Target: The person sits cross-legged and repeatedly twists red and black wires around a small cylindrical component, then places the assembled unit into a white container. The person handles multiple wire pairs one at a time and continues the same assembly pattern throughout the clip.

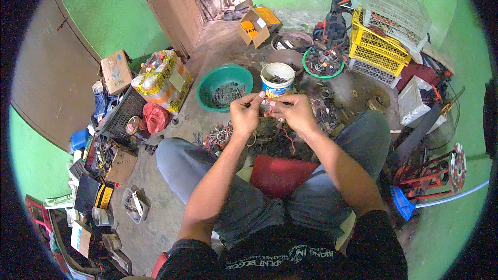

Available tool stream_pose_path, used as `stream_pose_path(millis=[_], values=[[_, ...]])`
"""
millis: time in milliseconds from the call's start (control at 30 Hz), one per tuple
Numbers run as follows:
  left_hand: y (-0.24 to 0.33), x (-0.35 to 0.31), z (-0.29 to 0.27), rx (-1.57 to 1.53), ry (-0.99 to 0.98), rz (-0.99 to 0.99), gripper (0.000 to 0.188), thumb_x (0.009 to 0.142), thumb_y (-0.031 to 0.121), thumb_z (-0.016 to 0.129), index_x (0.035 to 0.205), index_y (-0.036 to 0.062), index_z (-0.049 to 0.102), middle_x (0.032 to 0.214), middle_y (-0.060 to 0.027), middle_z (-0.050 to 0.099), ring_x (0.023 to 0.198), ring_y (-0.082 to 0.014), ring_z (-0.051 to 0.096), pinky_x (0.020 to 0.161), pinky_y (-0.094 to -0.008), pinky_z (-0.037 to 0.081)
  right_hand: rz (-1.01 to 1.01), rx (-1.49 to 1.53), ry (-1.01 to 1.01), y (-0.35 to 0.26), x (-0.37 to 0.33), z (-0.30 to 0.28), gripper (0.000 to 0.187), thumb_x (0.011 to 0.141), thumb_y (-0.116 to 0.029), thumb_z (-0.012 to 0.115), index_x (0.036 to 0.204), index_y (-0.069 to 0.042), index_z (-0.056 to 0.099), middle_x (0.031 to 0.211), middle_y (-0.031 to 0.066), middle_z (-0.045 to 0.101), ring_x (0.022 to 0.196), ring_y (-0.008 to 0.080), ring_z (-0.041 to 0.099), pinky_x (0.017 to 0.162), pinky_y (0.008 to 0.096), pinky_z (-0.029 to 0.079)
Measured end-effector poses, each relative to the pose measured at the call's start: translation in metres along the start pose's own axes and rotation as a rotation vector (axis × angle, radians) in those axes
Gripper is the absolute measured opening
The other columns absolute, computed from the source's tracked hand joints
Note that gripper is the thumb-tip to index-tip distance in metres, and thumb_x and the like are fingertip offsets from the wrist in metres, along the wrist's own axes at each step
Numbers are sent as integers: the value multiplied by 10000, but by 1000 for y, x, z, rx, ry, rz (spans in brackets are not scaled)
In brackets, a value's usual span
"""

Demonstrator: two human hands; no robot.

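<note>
We see the left hand [245, 115] curled nearly closed, its hold hidden from us; the right hand [295, 114] pinches a small red piece [272, 105] between both, presumably for close sight. The white bucket [275, 85] bounds the far side; open floor [148, 192] lies left.

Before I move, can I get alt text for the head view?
The left hand and right hand meet at a thin red wire, over loose parts. Beyond them sit a green basin of small pieces and a white-and-blue bucket; yellow crates stand farther right.
</note>
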State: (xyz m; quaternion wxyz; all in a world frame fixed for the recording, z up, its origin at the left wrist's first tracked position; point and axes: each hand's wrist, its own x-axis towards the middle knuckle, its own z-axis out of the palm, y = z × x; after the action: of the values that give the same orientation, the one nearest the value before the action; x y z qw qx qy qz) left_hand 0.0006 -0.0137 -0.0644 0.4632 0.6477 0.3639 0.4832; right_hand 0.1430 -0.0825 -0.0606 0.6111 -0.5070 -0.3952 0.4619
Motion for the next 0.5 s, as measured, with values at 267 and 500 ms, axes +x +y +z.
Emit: stream_pose_path(millis=[267,500], values=[[10,-7,4,14,81,-29,272,939,207,681,942,-59,738,772,-90,712,598,-101,607,515,-281,480,-48,-48,24,13,4,4,185,907,-47,688,1048,71,702,949,124,706,828,172,690,745,298,617],[6,1,-6,200,-104,54,286,943,250,676,908,-25,746,721,-61,700,611,-82,601,505,-264,464,184,141,-93,-5,-5,-3,215,938,-98,657,1124,8,663,1016,83,701,911,176,686,813,334,584]])
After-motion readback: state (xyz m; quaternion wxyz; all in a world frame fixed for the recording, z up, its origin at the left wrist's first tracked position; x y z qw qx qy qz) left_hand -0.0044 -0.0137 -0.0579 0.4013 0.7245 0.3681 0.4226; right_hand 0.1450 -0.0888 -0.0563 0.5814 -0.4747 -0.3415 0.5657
